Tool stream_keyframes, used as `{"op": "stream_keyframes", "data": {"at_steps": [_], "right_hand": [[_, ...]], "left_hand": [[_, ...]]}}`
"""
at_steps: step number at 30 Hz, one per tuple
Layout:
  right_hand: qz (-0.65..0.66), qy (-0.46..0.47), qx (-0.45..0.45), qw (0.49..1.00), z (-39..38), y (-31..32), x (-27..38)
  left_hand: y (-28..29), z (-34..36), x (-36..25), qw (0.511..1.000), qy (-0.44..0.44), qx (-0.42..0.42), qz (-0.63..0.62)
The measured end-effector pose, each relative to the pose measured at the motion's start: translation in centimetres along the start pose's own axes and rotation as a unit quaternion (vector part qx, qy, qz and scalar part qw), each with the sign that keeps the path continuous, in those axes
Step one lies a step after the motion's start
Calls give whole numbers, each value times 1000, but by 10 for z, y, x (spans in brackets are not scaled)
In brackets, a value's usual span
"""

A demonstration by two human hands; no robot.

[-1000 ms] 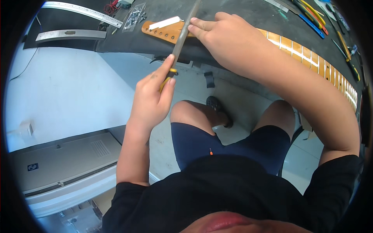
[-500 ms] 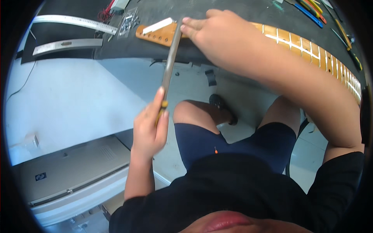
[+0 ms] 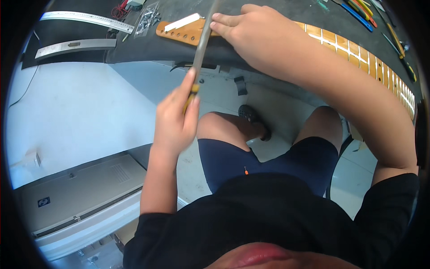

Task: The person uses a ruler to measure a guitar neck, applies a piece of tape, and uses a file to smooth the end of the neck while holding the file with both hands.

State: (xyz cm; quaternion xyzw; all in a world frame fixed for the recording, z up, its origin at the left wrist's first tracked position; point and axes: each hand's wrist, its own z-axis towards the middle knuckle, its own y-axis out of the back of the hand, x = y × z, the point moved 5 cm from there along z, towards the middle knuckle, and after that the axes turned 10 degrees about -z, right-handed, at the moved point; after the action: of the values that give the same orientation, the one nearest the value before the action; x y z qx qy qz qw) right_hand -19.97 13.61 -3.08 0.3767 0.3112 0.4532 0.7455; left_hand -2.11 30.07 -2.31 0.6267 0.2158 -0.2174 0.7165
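A wooden guitar neck (image 3: 339,44) lies along the near edge of the bench, its headstock (image 3: 186,35) toward the left and white strips over the fretboard. My left hand (image 3: 175,119) is closed round the yellow-and-black handle of a long metal file (image 3: 205,42). The file's blade crosses the neck where the headstock begins, pointing away from me, with its far end cut off by the picture's top edge. My right hand (image 3: 255,38) grips the neck just right of the blade, two fingertips by the file; its thumb is hidden.
On the headstock rests a white strip (image 3: 182,21). To the left lie a steel ruler (image 3: 87,18), a metal straightedge (image 3: 76,47) and a plastic bag of small hardware (image 3: 147,20). Several coloured hand tools (image 3: 356,17) lie at the far right. My legs are below the bench edge.
My left hand has pushed the file forward, away from me, so its blade now reaches well past my right fingertips. The right hand stays almost where it was on the neck.
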Motion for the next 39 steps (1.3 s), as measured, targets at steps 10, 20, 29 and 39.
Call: {"op": "stream_keyframes", "data": {"at_steps": [10,20,29,39], "right_hand": [[14,-21,21,999,4,1,2],[-33,-49,-27,998,0,-1,3],[-18,-51,-21,998,-1,-4,5],[-27,-52,-15,998,1,0,4]], "left_hand": [[2,-32,0,996,-84,-39,12],[3,-57,4,998,-56,-24,18],[3,-42,-9,997,-66,-10,35],[10,-48,-11,999,-42,-16,18]]}}
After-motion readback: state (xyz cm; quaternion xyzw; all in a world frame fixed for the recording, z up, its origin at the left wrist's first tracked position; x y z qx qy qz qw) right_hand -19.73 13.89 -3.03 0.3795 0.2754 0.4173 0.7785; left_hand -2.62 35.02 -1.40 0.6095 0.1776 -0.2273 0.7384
